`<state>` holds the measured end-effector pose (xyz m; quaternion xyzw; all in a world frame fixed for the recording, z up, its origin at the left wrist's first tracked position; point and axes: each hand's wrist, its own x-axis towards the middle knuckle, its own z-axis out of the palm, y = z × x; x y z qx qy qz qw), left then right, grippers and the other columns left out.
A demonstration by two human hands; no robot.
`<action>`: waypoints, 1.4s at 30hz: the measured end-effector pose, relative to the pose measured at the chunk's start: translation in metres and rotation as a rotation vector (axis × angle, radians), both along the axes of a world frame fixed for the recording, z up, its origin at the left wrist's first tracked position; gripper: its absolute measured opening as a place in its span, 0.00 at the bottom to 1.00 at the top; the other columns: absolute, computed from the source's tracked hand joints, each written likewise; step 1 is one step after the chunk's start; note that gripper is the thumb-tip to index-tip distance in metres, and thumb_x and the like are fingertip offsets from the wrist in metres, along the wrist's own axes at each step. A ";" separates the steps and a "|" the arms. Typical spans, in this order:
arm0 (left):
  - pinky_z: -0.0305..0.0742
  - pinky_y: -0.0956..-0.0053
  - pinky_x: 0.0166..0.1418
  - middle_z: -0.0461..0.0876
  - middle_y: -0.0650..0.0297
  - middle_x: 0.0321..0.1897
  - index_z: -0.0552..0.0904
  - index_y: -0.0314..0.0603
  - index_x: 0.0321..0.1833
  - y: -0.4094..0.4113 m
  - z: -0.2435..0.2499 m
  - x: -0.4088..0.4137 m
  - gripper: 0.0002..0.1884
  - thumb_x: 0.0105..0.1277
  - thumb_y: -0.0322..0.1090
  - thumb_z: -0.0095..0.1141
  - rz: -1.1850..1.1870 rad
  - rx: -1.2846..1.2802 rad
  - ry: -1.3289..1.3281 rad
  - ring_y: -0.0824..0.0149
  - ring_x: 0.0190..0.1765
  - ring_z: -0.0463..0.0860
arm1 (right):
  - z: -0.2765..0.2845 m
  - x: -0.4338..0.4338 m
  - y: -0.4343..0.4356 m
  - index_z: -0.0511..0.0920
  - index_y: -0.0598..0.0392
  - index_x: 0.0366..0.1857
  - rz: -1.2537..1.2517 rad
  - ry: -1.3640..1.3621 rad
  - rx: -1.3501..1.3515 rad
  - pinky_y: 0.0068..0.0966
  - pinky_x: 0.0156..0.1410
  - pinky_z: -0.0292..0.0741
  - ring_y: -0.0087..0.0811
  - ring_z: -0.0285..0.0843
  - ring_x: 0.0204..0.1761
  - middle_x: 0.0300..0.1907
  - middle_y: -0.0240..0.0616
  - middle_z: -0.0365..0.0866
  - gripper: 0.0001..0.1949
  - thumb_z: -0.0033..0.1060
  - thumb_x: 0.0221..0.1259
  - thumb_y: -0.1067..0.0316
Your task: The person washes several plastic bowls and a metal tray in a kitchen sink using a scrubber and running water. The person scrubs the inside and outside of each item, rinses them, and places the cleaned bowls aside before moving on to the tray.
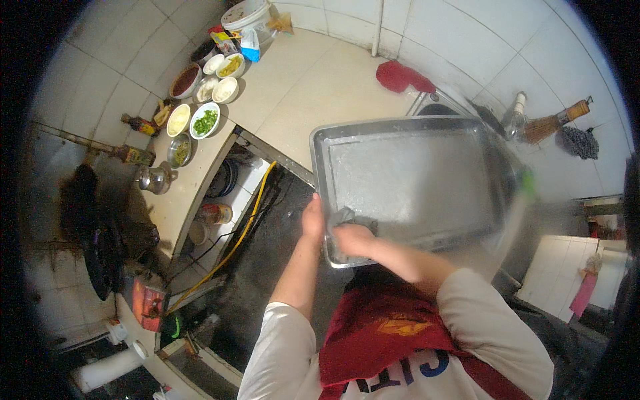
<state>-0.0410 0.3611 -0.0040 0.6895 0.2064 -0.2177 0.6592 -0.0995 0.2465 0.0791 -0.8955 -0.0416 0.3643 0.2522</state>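
A large rectangular metal tray point(415, 175) is tilted in front of me, its far side over the sink corner point(437, 106). My left hand point(313, 220) grips the tray's left edge from outside, thumb up along the rim. Inside the tray, at its near left corner, my right hand point(354, 240) presses a grey cloth point(344, 215) against the metal. The tray's inner surface looks wet with pale streaks. How the fingers of my right hand close on the cloth is partly hidden.
Bowls of chopped greens point(205, 121), sauce point(186, 82) and other foods line the left of the counter point(295, 85). A red cloth point(400, 77) lies by the sink. A bamboo brush point(555, 122) is against the right wall. A yellow hose or cable point(250, 217) runs below.
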 end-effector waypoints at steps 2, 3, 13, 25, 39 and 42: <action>0.67 0.70 0.49 0.79 0.54 0.38 0.77 0.34 0.42 0.004 0.016 -0.007 0.26 0.67 0.54 0.37 -0.111 0.037 -0.044 0.63 0.42 0.75 | 0.007 -0.002 -0.012 0.73 0.50 0.47 -0.073 0.110 0.088 0.35 0.52 0.71 0.41 0.73 0.51 0.51 0.46 0.72 0.15 0.49 0.54 0.65; 0.68 0.70 0.49 0.79 0.55 0.38 0.77 0.35 0.43 0.007 0.022 -0.010 0.25 0.67 0.53 0.38 -0.167 0.053 -0.068 0.64 0.42 0.75 | 0.000 -0.011 -0.015 0.73 0.50 0.48 -0.186 -0.137 0.071 0.34 0.54 0.70 0.42 0.72 0.51 0.52 0.46 0.70 0.17 0.50 0.54 0.62; 0.68 0.71 0.41 0.78 0.60 0.30 0.77 0.32 0.35 0.002 0.020 -0.039 0.22 0.66 0.49 0.44 -0.079 0.161 -0.062 0.66 0.33 0.73 | -0.012 -0.056 0.021 0.66 0.59 0.50 0.044 -0.105 0.093 0.35 0.49 0.72 0.47 0.73 0.48 0.46 0.49 0.73 0.22 0.54 0.50 0.63; 0.69 0.75 0.35 0.78 0.64 0.26 0.78 0.32 0.33 -0.001 0.026 -0.036 0.20 0.65 0.47 0.48 0.072 0.081 -0.019 0.71 0.29 0.72 | 0.030 -0.091 -0.107 0.65 0.43 0.57 0.269 -0.035 -0.368 0.34 0.51 0.73 0.39 0.73 0.46 0.47 0.42 0.75 0.22 0.46 0.55 0.68; 0.72 0.69 0.40 0.80 0.55 0.31 0.78 0.27 0.36 -0.001 0.009 -0.043 0.24 0.65 0.49 0.43 0.008 0.147 -0.139 0.63 0.33 0.77 | 0.033 -0.135 -0.264 0.77 0.49 0.34 0.064 -0.285 -0.416 0.37 0.43 0.74 0.42 0.74 0.44 0.39 0.41 0.76 0.08 0.50 0.51 0.65; 0.71 0.69 0.41 0.79 0.55 0.34 0.77 0.27 0.40 -0.024 0.034 -0.050 0.24 0.66 0.49 0.42 0.004 0.244 -0.124 0.62 0.35 0.77 | 0.003 -0.146 -0.245 0.77 0.47 0.36 0.111 -0.449 -0.341 0.34 0.44 0.74 0.39 0.73 0.45 0.39 0.39 0.76 0.08 0.49 0.52 0.66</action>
